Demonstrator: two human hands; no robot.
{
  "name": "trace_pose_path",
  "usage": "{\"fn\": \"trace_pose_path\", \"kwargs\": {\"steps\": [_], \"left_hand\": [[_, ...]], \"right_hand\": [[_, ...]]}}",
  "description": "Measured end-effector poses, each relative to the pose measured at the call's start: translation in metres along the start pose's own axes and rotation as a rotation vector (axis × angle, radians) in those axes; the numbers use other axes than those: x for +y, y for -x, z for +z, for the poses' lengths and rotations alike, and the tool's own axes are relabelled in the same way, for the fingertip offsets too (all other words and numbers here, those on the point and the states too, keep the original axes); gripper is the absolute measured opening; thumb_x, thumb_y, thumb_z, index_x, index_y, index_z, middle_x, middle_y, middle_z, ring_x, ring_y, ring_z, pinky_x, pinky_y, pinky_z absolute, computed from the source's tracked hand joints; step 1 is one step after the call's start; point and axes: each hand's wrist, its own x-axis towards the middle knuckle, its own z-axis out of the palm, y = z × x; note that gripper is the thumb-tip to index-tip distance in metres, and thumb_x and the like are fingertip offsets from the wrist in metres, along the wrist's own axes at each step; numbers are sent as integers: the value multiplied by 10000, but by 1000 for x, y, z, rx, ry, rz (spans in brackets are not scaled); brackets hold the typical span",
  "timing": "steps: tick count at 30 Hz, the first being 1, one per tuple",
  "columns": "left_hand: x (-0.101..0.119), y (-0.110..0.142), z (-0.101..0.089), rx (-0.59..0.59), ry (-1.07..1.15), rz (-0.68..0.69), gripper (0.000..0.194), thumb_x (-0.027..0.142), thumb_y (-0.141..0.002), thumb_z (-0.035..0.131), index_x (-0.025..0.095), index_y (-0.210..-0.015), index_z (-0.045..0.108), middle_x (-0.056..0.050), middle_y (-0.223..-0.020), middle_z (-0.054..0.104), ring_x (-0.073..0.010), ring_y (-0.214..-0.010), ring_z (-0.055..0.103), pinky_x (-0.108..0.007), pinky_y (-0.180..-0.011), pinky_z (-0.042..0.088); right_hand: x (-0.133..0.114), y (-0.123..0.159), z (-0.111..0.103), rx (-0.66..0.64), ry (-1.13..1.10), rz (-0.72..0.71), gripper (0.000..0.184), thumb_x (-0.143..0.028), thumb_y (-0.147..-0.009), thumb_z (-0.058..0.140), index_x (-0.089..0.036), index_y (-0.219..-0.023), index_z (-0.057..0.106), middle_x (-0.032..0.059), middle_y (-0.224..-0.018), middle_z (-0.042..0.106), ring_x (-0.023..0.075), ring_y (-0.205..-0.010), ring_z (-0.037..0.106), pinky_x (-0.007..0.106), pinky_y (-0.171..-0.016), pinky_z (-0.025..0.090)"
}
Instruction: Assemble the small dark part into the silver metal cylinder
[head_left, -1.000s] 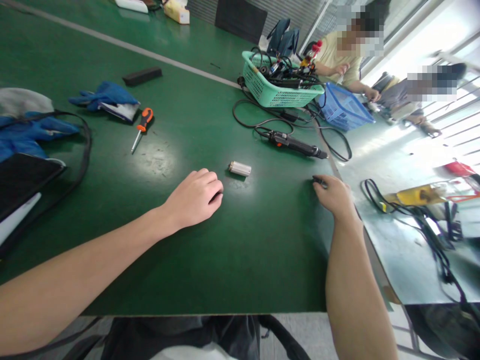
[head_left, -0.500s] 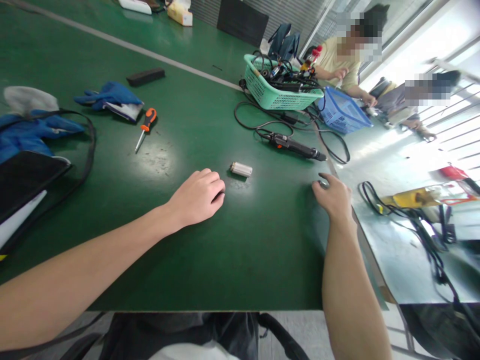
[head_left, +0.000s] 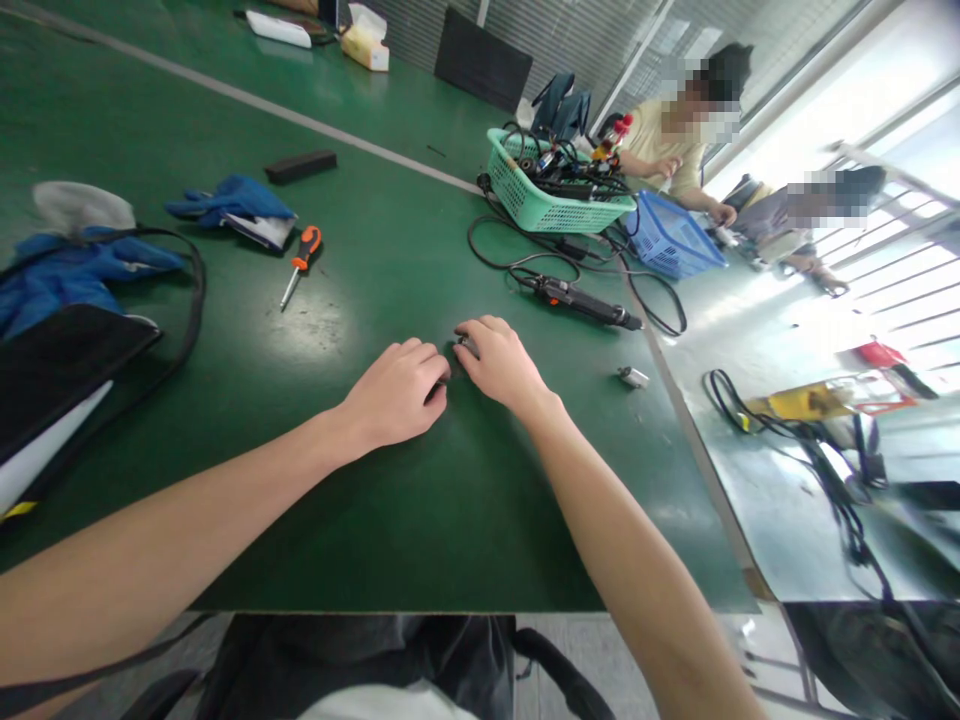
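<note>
My left hand (head_left: pixel 397 392) rests on the green table (head_left: pixel 450 520) as a loose fist, fingers curled under; what lies beneath them is hidden. My right hand (head_left: pixel 499 360) sits just right of it, fingers curled down over the small white cylinder (head_left: pixel 466 346), of which only a grey end shows at the fingertips. The two hands nearly touch. A small metal part (head_left: pixel 634 377) lies alone near the table's right edge, well clear of both hands.
A corded electric screwdriver (head_left: pixel 581 298) lies behind the hands. An orange-handled screwdriver (head_left: pixel 300 262) and blue gloves (head_left: pixel 232 200) are at the left, with a black bag (head_left: pixel 60 360) nearer. A green basket (head_left: pixel 555 205) and a blue basket (head_left: pixel 675 240) stand far back, where two people sit.
My right hand left the small metal part at the table's right edge and moved left onto the white cylinder. The left hand stayed put.
</note>
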Motion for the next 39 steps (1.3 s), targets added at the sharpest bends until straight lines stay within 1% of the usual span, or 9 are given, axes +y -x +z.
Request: {"fn": "trace_pose_path", "kwargs": {"steps": [2, 6, 10, 13, 17, 23, 27, 33, 39], "left_hand": [[0, 0, 0, 10, 6, 1, 92, 201, -924, 526, 170, -924, 612, -83, -972, 643, -242, -950, 569, -393, -847, 466], [1, 1, 0, 29, 35, 19, 93, 207, -929, 519, 162, -949, 597, -86, -966, 639, -241, -939, 567, -394, -840, 472], [2, 1, -1, -1, 68, 111, 128, 241, -944, 530, 155, -997, 610, -85, -980, 645, -237, -939, 568, -385, -833, 476], [4, 1, -1, -46, 65, 181, 144, 240, -960, 525, 154, -1002, 633, -83, -970, 639, -234, -937, 564, -381, -846, 478], [5, -1, -1, -89, 82, 230, 161, 233, -973, 526, 153, -1009, 661, -80, -949, 632, -233, -935, 561, -375, -859, 482], [5, -4, -2, -115, 86, 249, 169, 243, -997, 518, 151, -1004, 660, -79, -936, 636, -230, -915, 565, -369, -847, 480], [5, -5, -1, -122, 74, 250, 179, 271, -1014, 518, 151, -1011, 651, -74, -936, 637, -226, -910, 564, -367, -843, 476], [3, -6, -1, -128, 69, 248, 184, 293, -1024, 521, 163, -1009, 651, -69, -939, 636, -221, -908, 562, -359, -830, 466], [3, -6, 1, -104, 42, 246, 212, 305, -1035, 497, 170, -995, 656, -66, -918, 632, -218, -897, 557, -358, -819, 463]], "right_hand": [[-4, 9, 1, 10, -17, -4, 226, -214, -978, 569, -157, -1159, 690, 128, -1100, 691, 289, -1079, 603, 418, -1006, 482], [-14, 41, -7, 4, -100, -29, 217, -197, -967, 585, -178, -1175, 645, 116, -1110, 684, 289, -1062, 591, 431, -979, 491], [-29, 70, -11, 7, -174, 7, 266, -191, -959, 594, -188, -1226, 587, 128, -1144, 677, 306, -1071, 590, 475, -967, 502], [-36, 80, -11, 32, -214, 41, 224, -187, -958, 592, -209, -1181, 588, 117, -1103, 675, 301, -1034, 596, 482, -943, 514], [-39, 86, -9, 70, -254, 63, 161, -188, -956, 587, -226, -1112, 600, 103, -1053, 669, 298, -1023, 602, 470, -926, 525], [-35, 87, -8, 82, -274, 38, 184, -187, -952, 575, -191, -1134, 605, 123, -1085, 680, 297, -1052, 600, 462, -962, 522], [-34, 88, -9, 75, -279, 29, 180, -192, -963, 557, -195, -1137, 606, 125, -1084, 681, 299, -1052, 600, 462, -961, 524], [-36, 88, -10, 66, -253, 36, 145, -199, -962, 548, -198, -1091, 614, 120, -1050, 685, 299, -1013, 604, 465, -937, 531], [-36, 89, -11, 74, -248, 28, 215, -199, -944, 573, -201, -1156, 612, 118, -1088, 684, 297, -1040, 604, 460, -951, 531]]}}
